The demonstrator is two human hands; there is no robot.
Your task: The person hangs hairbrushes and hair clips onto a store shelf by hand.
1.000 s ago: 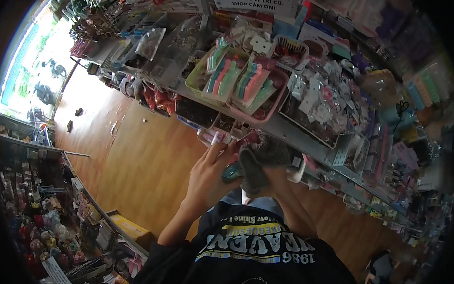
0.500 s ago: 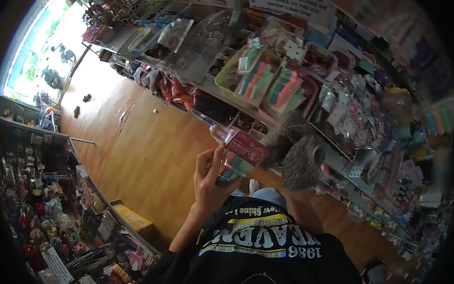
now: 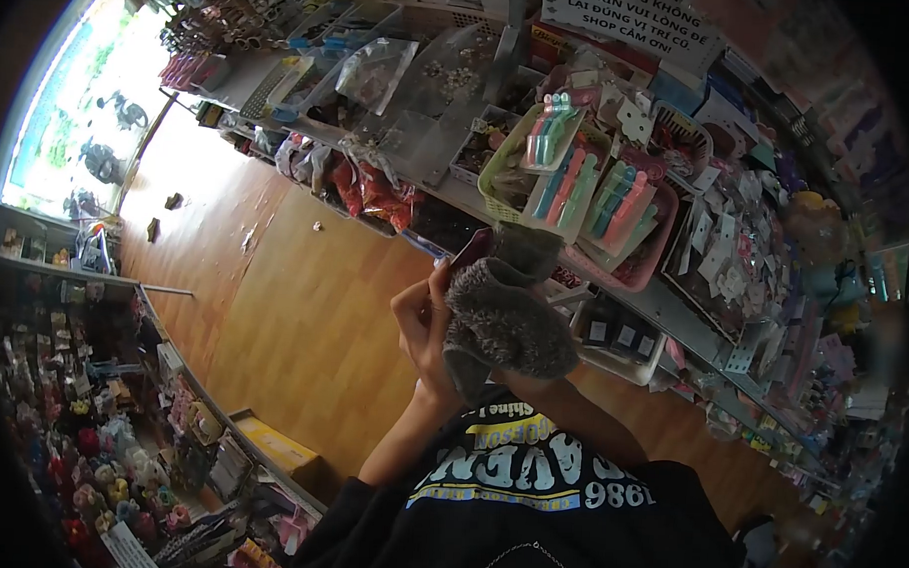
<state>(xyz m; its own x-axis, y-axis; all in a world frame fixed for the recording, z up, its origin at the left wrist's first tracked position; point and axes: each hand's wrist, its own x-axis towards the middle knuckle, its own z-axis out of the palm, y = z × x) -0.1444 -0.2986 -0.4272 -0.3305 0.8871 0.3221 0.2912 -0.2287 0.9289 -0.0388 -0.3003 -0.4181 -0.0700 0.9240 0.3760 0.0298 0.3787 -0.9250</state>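
While the wooden floor [image 3: 293, 318] is stretching away beneath you, the long shelf [image 3: 443, 186] is running past your hands, carrying two neighbouring baskets: one yellow-green basket [image 3: 496, 197] and one pink basket [image 3: 662, 241]. Just in front of them, one fluffy grey cloth [image 3: 508, 321] is bunching in the air over your right hand [image 3: 531, 385]. The cloth is hiding those fingers, so you cannot tell whether they are gripping or lying open. Your left hand [image 3: 421, 323] is closing its fingertips on one maroon card [image 3: 474, 247], which is turning its narrow edge towards you beside the cloth's upper left; whatever is hanging below it is staying out of sight.

The cloth is looking light, soft and floppy, so a broad grasp through its thick middle should be suiting it best. The card is probably being light and fairly stiff but bendable, perhaps a little slick; a flat pinch near its edge, without creasing it, should be serving you well. Smaller still, three packs of pastel clips [image 3: 568, 193] are resting on the two baskets, well within sight beyond the cloth.
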